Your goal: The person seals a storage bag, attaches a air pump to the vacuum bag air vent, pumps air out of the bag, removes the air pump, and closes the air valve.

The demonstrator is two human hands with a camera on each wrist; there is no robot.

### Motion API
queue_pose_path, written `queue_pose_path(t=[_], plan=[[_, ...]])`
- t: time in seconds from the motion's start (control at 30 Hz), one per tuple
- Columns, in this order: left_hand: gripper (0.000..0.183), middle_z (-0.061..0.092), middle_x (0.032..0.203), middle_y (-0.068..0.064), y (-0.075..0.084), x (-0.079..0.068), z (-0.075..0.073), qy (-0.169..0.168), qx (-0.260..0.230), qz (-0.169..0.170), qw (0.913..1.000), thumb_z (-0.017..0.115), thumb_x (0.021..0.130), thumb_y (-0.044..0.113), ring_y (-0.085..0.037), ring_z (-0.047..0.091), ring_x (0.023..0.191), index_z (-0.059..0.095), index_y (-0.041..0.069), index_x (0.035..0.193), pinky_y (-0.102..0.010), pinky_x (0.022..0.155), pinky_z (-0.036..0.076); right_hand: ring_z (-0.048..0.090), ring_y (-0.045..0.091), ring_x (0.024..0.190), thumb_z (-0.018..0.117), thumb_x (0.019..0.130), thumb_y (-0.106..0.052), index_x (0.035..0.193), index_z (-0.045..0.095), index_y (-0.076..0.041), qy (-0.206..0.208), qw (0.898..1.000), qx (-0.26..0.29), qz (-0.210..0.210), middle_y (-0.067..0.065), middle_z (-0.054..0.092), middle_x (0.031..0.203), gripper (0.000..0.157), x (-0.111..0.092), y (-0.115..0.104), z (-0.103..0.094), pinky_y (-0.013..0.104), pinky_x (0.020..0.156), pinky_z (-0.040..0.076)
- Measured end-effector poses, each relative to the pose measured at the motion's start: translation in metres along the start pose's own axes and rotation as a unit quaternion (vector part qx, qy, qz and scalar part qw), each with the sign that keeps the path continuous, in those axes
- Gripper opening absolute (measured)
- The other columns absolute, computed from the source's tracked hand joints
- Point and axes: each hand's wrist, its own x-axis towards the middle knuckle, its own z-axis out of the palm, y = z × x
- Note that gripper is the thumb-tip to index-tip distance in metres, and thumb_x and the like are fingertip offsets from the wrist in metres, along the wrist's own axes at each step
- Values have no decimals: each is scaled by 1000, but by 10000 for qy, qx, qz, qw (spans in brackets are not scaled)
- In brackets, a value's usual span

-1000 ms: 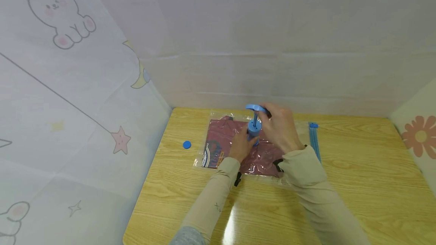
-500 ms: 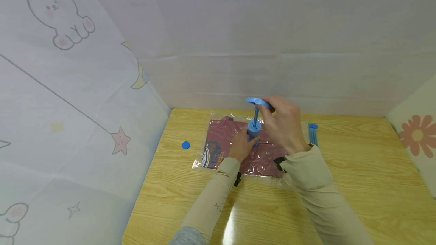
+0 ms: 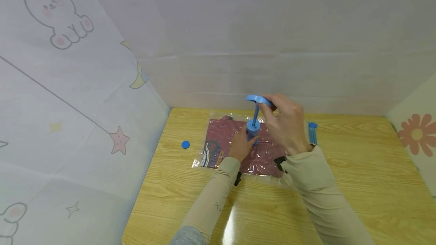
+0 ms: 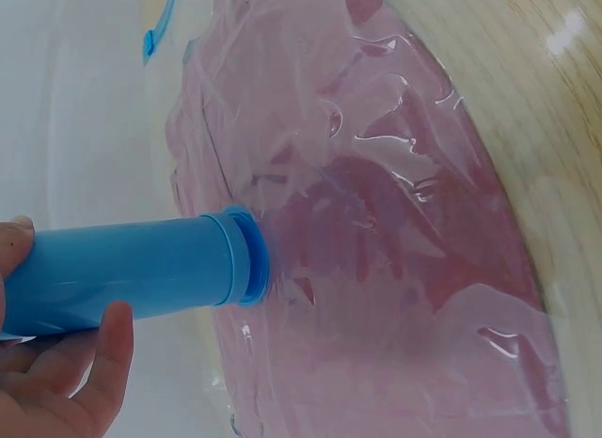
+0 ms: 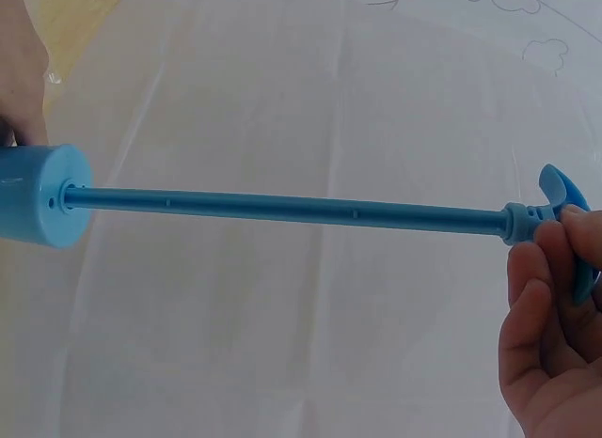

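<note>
A blue hand pump (image 4: 141, 273) stands on the valve of a clear vacuum bag (image 3: 201, 160), which holds folded maroon clothing (image 3: 262, 158) with a printed patch. My left hand (image 3: 240, 146) grips the pump's barrel low down, close to the bag. Above it, my right hand (image 3: 286, 120) holds the pump's blue handle (image 3: 255, 98), fingers curled around it. In the right wrist view a long stretch of the plunger rod (image 5: 292, 211) is out of the barrel. The left wrist view shows the pump's base meeting the blue valve ring (image 4: 254, 258) on the wrinkled plastic.
A round blue cap (image 3: 185, 144) lies on the wooden table (image 3: 357, 169) left of the bag. The bag's blue zip slider (image 3: 313, 125) is at its right end. White patterned sheets (image 3: 238, 48) hang behind and to the left of the table.
My right hand has risen with the pump handle, drawing more of the rod out of the barrel. The left hand keeps its hold on the barrel.
</note>
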Motion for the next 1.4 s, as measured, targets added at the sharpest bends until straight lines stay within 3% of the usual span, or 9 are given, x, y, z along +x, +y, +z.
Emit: queue_pose_path(t=[0.23, 0.57, 0.8, 1.0, 1.4], plan=[[58, 69, 114, -15, 0, -1, -1, -43, -21, 19, 10000, 70, 88, 31, -30, 68, 102, 46, 8, 136, -42, 87, 56, 60, 19, 69, 69, 86, -2, 94, 71, 5, -41, 10000, 65, 55, 15, 69, 80, 10, 0, 0, -1, 12, 67, 40], [59, 70, 114, -15, 0, -1, 0, -29, 38, 2, 10000, 69, 89, 34, -29, 69, 101, 46, 8, 137, -40, 86, 57, 60, 19, 69, 69, 86, -2, 95, 71, 4, -55, 10000, 75, -12, 14, 69, 80, 11, 1, 0, 3, 21, 66, 45], [56, 70, 113, -14, 0, -1, 1, -70, 23, -90, 9999, 69, 89, 34, -29, 69, 101, 47, 9, 135, -41, 85, 57, 58, 20, 70, 69, 88, -5, 96, 71, 3, -218, 9997, 118, -46, 12, 66, 78, 11, 2, -2, 9, 33, 65, 47], [56, 69, 116, -14, 0, -2, -1, -190, -65, -191, 9996, 68, 90, 33, -28, 68, 103, 45, 10, 136, -41, 86, 56, 57, 19, 70, 68, 89, -6, 97, 70, 3, -325, 9994, 75, 62, 12, 66, 78, 12, 2, -4, 9, 33, 64, 47], [56, 70, 114, -14, -1, -3, -1, -113, -94, -140, 9998, 69, 90, 32, -29, 69, 101, 46, 11, 136, -42, 84, 57, 60, 19, 71, 68, 89, -8, 97, 70, 3, -349, 9988, 121, 323, 12, 69, 83, 13, 2, -3, 10, 28, 66, 47]])
